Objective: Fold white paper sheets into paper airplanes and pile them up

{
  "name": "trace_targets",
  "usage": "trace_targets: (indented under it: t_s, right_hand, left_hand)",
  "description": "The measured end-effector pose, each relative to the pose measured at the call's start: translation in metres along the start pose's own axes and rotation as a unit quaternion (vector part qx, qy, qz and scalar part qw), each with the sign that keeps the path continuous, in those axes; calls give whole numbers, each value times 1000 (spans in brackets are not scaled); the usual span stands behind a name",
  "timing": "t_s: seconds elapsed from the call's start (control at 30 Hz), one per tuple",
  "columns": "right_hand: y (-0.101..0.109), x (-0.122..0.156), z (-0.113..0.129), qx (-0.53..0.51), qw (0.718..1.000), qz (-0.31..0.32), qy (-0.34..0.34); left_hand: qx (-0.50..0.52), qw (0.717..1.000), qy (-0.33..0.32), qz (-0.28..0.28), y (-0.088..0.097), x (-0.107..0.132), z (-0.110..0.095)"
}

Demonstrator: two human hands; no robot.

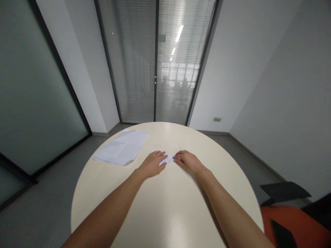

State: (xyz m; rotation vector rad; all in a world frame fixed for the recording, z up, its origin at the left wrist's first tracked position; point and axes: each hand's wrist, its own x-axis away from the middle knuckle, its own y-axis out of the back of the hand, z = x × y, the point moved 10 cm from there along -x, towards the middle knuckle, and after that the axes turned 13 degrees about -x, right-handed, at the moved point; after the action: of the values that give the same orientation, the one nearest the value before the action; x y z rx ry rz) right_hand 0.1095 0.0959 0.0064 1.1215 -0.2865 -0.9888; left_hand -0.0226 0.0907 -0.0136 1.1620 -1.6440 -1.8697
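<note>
A small piece of folded white paper (169, 158) lies on the round cream table (165, 199), between my two hands. My left hand (154, 163) rests over its left end, fingers stretched out and lying flat on the paper and tabletop. At the right end, my right hand (188, 160) pinches the paper's narrow tip between thumb and fingers. Parts of the paper under both hands are hidden.
A loose stack of white paper sheets (122, 147) lies at the table's far left. An orange chair (294, 224) with black armrests stands at the right edge. Beyond the table are glass panels with blinds (139, 69) and white walls.
</note>
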Motion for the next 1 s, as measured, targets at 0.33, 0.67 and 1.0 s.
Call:
trace_targets:
  t_s: [0.33,0.67,1.0]
  right_hand:
    - [3,1,-6,-28,999,-1,-16]
    - [10,2,-11,-9,998,-18,-57]
    - [7,4,-10,19,999,-18,-47]
  left_hand:
    - [10,1000,2,1,-2,1,2]
    - [12,1000,20,-10,2,1,3]
    - [46,998,32,-38,12,0,2]
